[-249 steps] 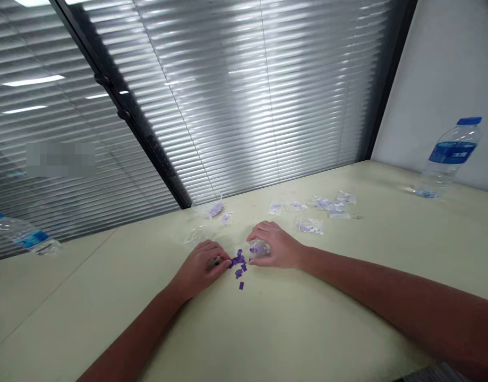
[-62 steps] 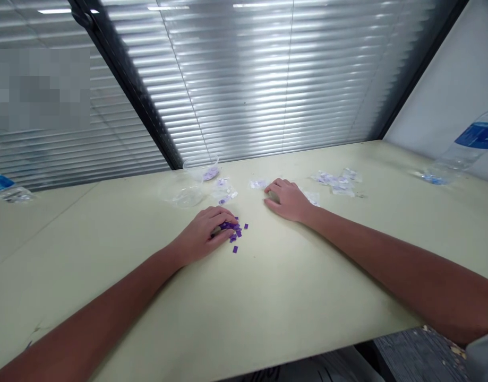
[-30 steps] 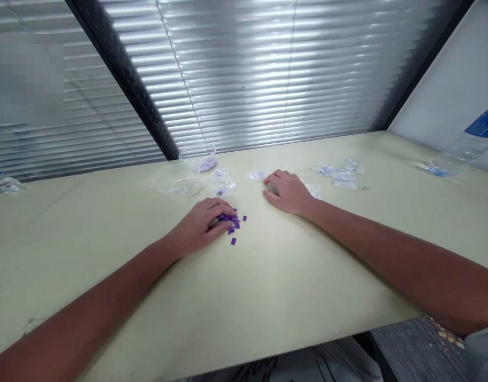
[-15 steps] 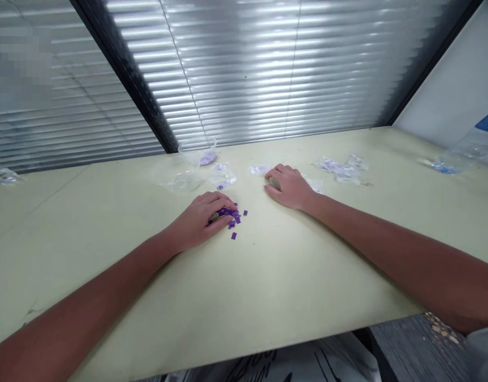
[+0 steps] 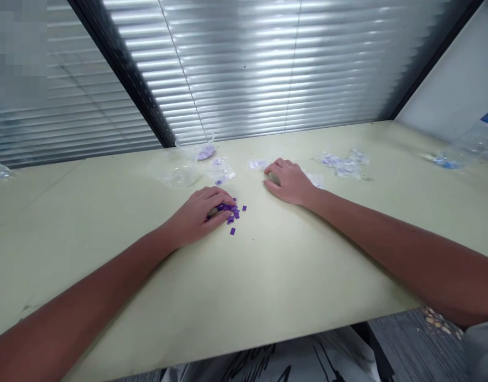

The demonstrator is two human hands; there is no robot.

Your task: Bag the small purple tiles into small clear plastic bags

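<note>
My left hand (image 5: 199, 211) rests on the pale green table (image 5: 267, 276), fingers curled at the edge of a scatter of small purple pieces (image 5: 231, 215). A small pale item shows under those fingers. My right hand (image 5: 287, 183) lies farther back, cupped over a pale rounded item (image 5: 273, 179), and a small plastic bag (image 5: 316, 180) sticks out just past its fingertips. Both hands are apart, and neither touches the other's things.
Transparent plastic cups (image 5: 195, 146) stand at the back left, one with pale purple contents. Small plastic bags (image 5: 222, 172) and a cluster of others (image 5: 341, 165) lie along the back. A water bottle (image 5: 467, 143) lies at the far right, below window blinds (image 5: 244, 69).
Over the last second the view has tilted slightly, with the table shifting up in the frame. Both hands have stayed nearly still. Earlier, my right hand lay beside the purple pieces, and it has since moved back.
</note>
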